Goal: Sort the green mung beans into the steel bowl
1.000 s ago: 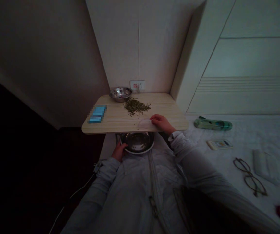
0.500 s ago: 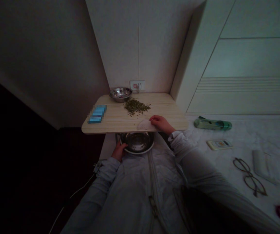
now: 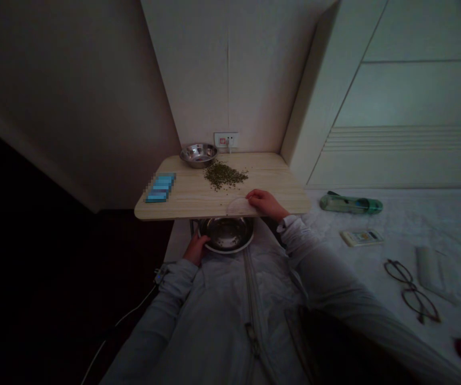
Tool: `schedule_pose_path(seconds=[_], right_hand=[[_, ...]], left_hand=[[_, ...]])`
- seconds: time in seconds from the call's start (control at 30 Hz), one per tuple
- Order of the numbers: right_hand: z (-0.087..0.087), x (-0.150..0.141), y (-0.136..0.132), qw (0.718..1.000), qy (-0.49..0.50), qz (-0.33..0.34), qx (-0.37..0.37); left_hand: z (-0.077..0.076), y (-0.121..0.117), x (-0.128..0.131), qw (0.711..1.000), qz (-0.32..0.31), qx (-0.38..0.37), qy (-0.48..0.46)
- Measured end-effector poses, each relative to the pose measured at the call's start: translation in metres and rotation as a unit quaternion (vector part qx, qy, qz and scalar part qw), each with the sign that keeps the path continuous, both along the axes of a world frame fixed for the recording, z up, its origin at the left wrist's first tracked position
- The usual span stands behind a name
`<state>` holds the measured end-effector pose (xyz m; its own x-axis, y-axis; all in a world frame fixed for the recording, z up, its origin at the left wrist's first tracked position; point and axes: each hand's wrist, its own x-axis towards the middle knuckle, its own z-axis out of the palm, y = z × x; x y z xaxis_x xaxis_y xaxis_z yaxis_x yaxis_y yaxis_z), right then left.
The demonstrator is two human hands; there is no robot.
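Observation:
My left hand grips the rim of a steel bowl on my lap, its thumb over the edge. The bowl sits just under the front edge of a wooden table, and a few small grains show inside it. At that front edge, my right hand pinches a thin, translucent, round-edged sheet lying against the tabletop. Beyond it spreads a loose pile of small green beans, with a few strays around it. A second steel bowl stands at the back left, touching or close to the pile.
A blue item, blurred out, lies on the table's left side. Behind is a wall socket with a plug. On the white bed to the right lie a green bottle, a phone and glasses. A white cable hangs at left.

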<state>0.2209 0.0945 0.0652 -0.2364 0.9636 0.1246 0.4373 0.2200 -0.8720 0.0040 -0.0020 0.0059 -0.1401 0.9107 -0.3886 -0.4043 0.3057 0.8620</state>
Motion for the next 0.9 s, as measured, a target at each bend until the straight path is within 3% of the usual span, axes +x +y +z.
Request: schedule_pose_path(seconds=[0.27,0.9], right_hand=[[0.0004,-0.0005,-0.0015,1.0,0.006,0.005,-0.002],[0.0033,-0.0007,-0.0027,0.999,0.041,-0.018,-0.001]], left_hand=[[0.007,-0.0031,0.0027,1.0,0.005,-0.012,0.01],[0.0046,-0.0019,0.0016,1.0,0.005,-0.005,0.002]])
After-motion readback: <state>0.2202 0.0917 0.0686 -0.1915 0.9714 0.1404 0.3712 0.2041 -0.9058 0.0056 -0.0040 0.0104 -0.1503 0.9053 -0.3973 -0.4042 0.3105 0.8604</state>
